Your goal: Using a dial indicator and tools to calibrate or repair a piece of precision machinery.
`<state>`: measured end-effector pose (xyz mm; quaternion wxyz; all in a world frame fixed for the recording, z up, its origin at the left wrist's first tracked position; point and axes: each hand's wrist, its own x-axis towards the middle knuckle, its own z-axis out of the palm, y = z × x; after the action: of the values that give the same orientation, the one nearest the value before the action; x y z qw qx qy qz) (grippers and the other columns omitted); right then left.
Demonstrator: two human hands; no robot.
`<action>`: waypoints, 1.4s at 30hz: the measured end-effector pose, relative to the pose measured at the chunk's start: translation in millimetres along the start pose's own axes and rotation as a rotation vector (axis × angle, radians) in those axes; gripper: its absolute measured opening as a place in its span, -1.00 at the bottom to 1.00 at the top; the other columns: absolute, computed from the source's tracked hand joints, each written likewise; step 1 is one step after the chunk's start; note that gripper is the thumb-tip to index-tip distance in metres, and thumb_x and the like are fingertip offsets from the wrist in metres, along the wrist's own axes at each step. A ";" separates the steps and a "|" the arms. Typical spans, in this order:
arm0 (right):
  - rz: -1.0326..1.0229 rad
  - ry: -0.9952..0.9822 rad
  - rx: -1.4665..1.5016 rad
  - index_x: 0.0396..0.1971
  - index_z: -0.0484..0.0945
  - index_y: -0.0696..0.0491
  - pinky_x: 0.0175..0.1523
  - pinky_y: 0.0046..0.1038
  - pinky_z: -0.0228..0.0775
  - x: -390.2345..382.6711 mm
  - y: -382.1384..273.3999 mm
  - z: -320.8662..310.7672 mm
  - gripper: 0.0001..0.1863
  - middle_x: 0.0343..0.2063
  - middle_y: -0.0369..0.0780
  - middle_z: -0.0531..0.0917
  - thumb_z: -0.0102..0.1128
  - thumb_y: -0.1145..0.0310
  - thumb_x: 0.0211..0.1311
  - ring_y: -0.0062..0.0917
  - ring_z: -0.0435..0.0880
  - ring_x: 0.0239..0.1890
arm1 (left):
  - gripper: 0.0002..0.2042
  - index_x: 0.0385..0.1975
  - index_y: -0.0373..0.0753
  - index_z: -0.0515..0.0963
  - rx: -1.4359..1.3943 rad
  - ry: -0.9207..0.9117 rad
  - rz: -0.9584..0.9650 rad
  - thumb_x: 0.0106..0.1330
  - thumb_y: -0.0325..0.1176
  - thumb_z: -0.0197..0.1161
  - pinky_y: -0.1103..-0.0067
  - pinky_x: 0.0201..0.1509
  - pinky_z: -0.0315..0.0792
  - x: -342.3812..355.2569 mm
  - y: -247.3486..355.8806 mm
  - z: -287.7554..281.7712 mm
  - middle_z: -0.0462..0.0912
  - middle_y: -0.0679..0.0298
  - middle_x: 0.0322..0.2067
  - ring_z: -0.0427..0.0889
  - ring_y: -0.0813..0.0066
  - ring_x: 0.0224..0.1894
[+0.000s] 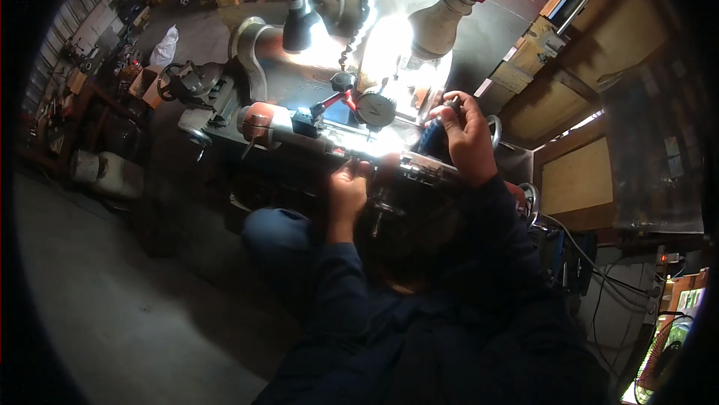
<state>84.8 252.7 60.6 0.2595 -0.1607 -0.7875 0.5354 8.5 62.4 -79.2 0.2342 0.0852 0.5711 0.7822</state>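
Note:
In the middle of the machine's metal table [292,135], a round white-faced dial indicator [376,110] hangs on a red jointed arm [337,98]. That arm rises from a dark block-shaped base [305,122] standing on the table. My left hand [348,191] is closed at the table's front edge, just below the dial, thumb up; whatever its fingers hold is hidden. To the right of the dial, my right hand [469,139] is raised, thumb and fingers pinching a small dark piece [454,103] whose kind I cannot make out. Glare washes out the surface under the dial.
Two lit lamps, a black one [299,26] and a pale one [438,23], lean over the machine. Handwheels stand at its left [171,83] and right [530,199]. Wooden panels [577,173] rise on the right, with loose cables [592,255] below. A fan [663,349] is at lower right.

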 end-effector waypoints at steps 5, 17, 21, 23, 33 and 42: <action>-0.023 0.068 -0.014 -0.07 0.43 0.16 -0.04 -0.48 0.45 0.7 3.9 -1.4 -0.81 -0.31 -0.17 0.67 0.07 0.43 0.39 -0.54 0.65 -0.19 | -0.82 -0.18 -0.36 0.60 0.061 0.014 0.055 0.42 -0.37 0.21 0.68 -0.26 0.38 2.0 -4.9 -2.0 0.63 0.40 -0.36 0.47 0.72 -0.34; -0.022 0.324 0.297 -0.03 0.40 0.17 -0.16 -0.45 0.55 -34.6 -58.3 -42.9 -0.81 -0.23 -0.13 0.61 -0.04 0.44 0.47 -0.43 0.68 -0.23 | -0.69 -0.21 -0.35 0.60 0.365 -0.031 0.040 0.49 -0.19 0.10 0.62 -0.17 0.42 -6.5 18.0 -0.6 0.65 0.35 -0.38 0.51 0.68 -0.29; -0.001 0.315 0.193 -0.16 0.41 0.16 -0.33 -0.46 0.50 -88.8 -77.6 -94.3 -0.84 -0.38 -0.19 0.51 -0.01 0.48 0.30 -0.53 0.55 -0.44 | -0.60 -0.45 -0.34 0.55 0.702 0.031 0.257 0.49 -0.11 0.07 0.51 -0.43 0.35 -16.5 36.3 0.0 0.53 0.39 -0.61 0.45 0.63 -0.52; 0.060 0.269 0.157 -0.32 0.42 0.14 -0.43 -0.52 0.39 -112.1 -76.6 -132.9 -0.86 -0.47 -0.21 0.46 0.03 0.45 0.11 -0.59 0.42 -0.59 | -0.57 -0.54 -0.32 0.52 0.705 0.024 0.227 0.49 -0.11 0.08 0.52 -0.53 0.29 -21.1 45.1 0.9 0.45 0.43 -0.69 0.41 0.64 -0.61; 0.383 0.167 -0.566 -0.10 0.59 0.21 0.00 -0.37 0.43 -199.4 58.2 -202.0 -0.74 -0.30 -0.05 0.69 0.12 0.49 0.23 -0.36 0.66 -0.17 | -0.63 -0.64 -0.24 0.49 0.020 0.097 -0.011 0.44 -0.22 0.18 0.75 -0.68 -0.01 -17.6 62.9 31.7 0.31 0.52 -0.77 0.19 0.83 -0.75; 0.008 0.238 -0.417 0.08 0.37 0.14 0.01 -0.41 0.43 -185.9 97.5 -182.0 -0.57 -0.10 -0.13 0.52 0.21 0.48 0.20 -0.45 0.54 -0.09 | -0.71 -0.62 -0.31 0.62 0.582 0.375 0.143 0.20 -0.20 0.34 0.47 -0.45 0.44 -8.3 68.3 38.6 0.62 0.15 -0.70 0.65 0.36 -0.60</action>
<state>339.4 328.8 -20.6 0.3097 -0.2761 -0.8441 0.3396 12.9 75.2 -1.4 0.0359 0.0430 0.7955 0.6033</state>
